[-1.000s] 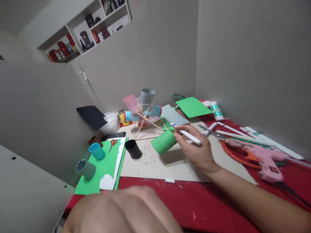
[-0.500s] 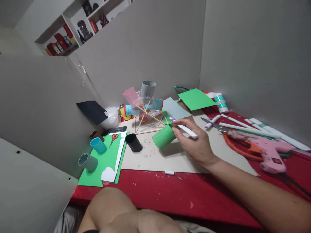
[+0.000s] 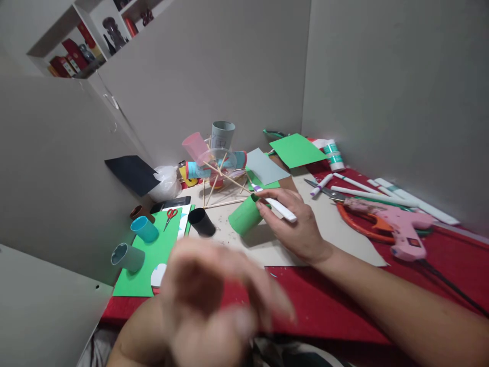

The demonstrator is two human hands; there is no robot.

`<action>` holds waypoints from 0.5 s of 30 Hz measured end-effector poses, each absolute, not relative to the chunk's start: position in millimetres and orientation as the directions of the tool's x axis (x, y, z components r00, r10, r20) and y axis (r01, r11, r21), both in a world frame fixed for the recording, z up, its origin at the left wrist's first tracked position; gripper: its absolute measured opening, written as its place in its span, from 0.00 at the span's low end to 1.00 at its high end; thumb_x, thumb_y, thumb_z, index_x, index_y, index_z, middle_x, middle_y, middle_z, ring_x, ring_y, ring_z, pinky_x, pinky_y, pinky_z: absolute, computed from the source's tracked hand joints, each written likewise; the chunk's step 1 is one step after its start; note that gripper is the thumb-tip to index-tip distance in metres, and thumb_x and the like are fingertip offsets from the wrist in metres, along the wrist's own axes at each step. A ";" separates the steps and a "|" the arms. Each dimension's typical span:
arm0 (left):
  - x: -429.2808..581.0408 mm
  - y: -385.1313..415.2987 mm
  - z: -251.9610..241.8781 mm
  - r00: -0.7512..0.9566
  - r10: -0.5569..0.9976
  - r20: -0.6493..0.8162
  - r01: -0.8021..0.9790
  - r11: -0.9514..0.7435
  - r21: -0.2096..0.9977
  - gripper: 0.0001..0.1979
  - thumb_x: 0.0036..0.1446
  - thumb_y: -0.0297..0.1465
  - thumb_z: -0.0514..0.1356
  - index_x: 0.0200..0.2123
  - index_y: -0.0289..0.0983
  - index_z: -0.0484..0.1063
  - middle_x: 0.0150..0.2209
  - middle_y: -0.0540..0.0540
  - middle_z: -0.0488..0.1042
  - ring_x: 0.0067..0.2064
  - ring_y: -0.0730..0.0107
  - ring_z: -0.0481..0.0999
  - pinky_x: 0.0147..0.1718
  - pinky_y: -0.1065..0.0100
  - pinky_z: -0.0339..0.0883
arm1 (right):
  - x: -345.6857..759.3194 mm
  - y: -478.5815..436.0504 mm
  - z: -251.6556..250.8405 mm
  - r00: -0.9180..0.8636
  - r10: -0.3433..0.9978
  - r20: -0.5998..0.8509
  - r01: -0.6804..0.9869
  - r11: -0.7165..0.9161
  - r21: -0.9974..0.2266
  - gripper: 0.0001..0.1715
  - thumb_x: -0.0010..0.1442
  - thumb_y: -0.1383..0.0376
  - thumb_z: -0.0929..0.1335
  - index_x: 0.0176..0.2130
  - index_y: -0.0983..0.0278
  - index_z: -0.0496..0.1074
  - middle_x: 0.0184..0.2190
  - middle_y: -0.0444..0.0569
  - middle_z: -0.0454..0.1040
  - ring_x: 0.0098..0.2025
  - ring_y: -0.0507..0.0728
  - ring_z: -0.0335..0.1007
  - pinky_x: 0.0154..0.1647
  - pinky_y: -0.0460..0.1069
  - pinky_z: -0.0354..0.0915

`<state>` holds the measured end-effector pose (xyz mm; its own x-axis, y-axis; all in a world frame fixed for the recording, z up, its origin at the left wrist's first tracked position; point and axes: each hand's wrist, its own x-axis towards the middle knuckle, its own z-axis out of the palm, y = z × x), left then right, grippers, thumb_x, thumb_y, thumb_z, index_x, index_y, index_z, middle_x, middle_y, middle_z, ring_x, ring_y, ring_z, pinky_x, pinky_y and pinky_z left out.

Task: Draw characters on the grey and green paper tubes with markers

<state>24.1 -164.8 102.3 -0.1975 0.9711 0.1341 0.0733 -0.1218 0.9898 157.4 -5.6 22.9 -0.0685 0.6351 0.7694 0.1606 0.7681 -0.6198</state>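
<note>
My right hand [image 3: 296,224] is closed around a white marker [image 3: 277,206] with a purple end. The same fingers pinch the rim of a green paper tube [image 3: 244,216], which tilts just above the pale work sheet. My left hand [image 3: 221,306], smeared by motion, is raised in front of the table edge. Its fingers are curved and apart from the thumb, and nothing shows between them. Left of the green tube stands a black paper tube [image 3: 201,223]. Behind it is a stick wheel frame [image 3: 219,171] carrying pink, grey and blue cups.
To the right lie a pink glue gun [image 3: 405,227], an orange cable [image 3: 353,224] and several white markers. On the left, a blue tube [image 3: 145,229], a grey tube [image 3: 128,257] and red scissors [image 3: 170,216] rest on green sheets. A glue bottle [image 3: 333,155] stands at the back right.
My left hand has come up into view from below. The whole view has shifted slightly, while my right hand still holds the marker and green tube.
</note>
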 end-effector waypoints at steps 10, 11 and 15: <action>-9.2 -56.6 80.2 0.068 0.877 0.475 0.500 -0.442 0.745 0.14 0.52 0.20 0.56 0.42 0.39 0.68 0.45 0.48 0.76 0.21 0.82 0.61 0.22 0.71 0.55 | 156.7 -14.7 22.9 -0.137 0.477 0.868 0.142 0.877 -0.459 0.10 0.65 0.67 0.67 0.47 0.56 0.71 0.42 0.47 0.80 0.46 0.60 0.76 0.56 0.60 0.65; -9.8 -56.7 79.1 0.085 0.879 0.470 0.506 -0.444 0.739 0.14 0.52 0.20 0.57 0.41 0.39 0.68 0.44 0.48 0.76 0.21 0.82 0.61 0.22 0.71 0.54 | 156.4 -15.1 22.7 -0.145 0.481 0.865 0.142 0.875 -0.463 0.10 0.65 0.67 0.67 0.47 0.56 0.71 0.42 0.47 0.80 0.46 0.61 0.76 0.56 0.60 0.65; -9.6 -59.1 81.2 0.145 0.885 0.443 0.542 -0.445 0.712 0.13 0.49 0.19 0.57 0.37 0.39 0.69 0.38 0.50 0.75 0.21 0.81 0.61 0.22 0.71 0.54 | 155.6 -16.4 22.4 -0.172 0.490 0.854 0.154 0.870 -0.468 0.10 0.65 0.67 0.67 0.47 0.56 0.71 0.41 0.48 0.80 0.46 0.61 0.76 0.54 0.60 0.66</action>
